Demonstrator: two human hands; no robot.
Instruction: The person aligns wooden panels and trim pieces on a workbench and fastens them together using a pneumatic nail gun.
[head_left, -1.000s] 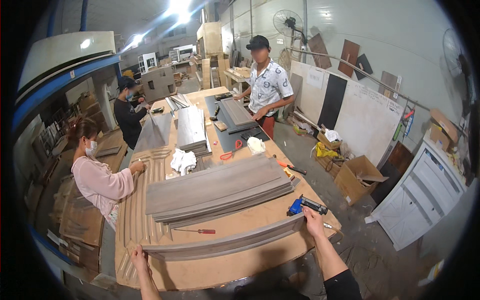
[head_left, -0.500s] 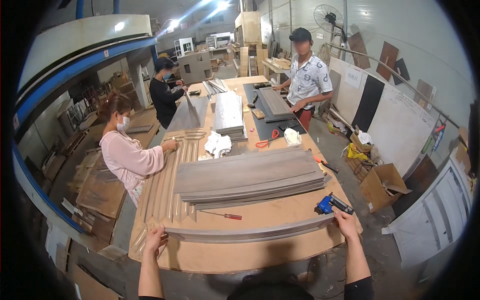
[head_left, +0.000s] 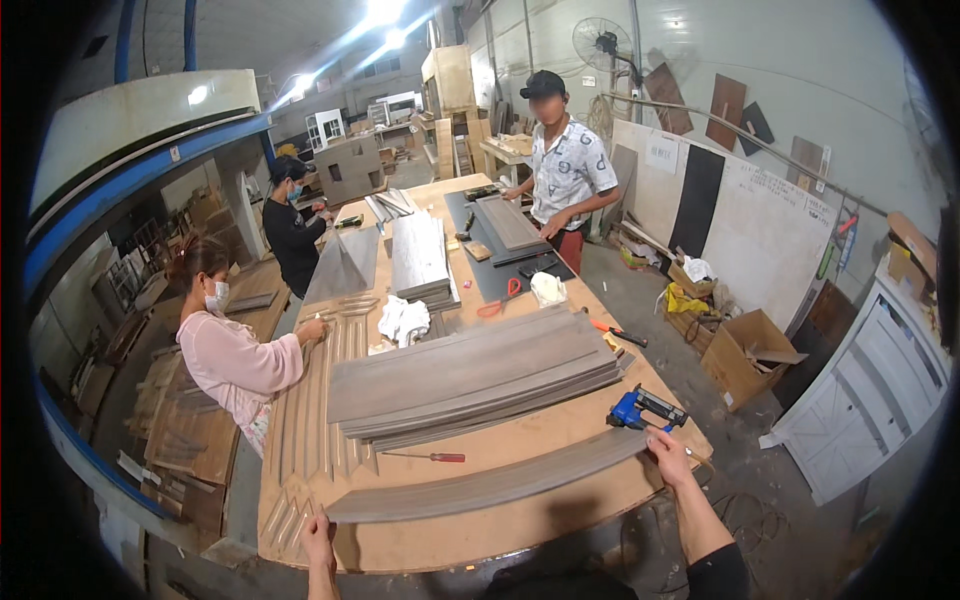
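Note:
A long grey-brown wooden board stretches between my two hands over the near edge of the table. At its left end my left hand closes on the board's corner. My right hand grips the opposite end, thumb at the top edge. Its broad face shows, with the right end farther from me than the left. Close beyond my right hand lies a blue and black nail gun. A red-handled screwdriver rests between the board and a stack of similar wooden panels.
Long mouldings run along the table's left side, where a person in pink works. Two more people stand at the far end. Red scissors, a white cloth and pliers lie beyond the stack. A cardboard box sits right.
The board has tipped so that more of its broad face shows, and its left end has come nearer to me with my left hand. The whole view has shifted a little.

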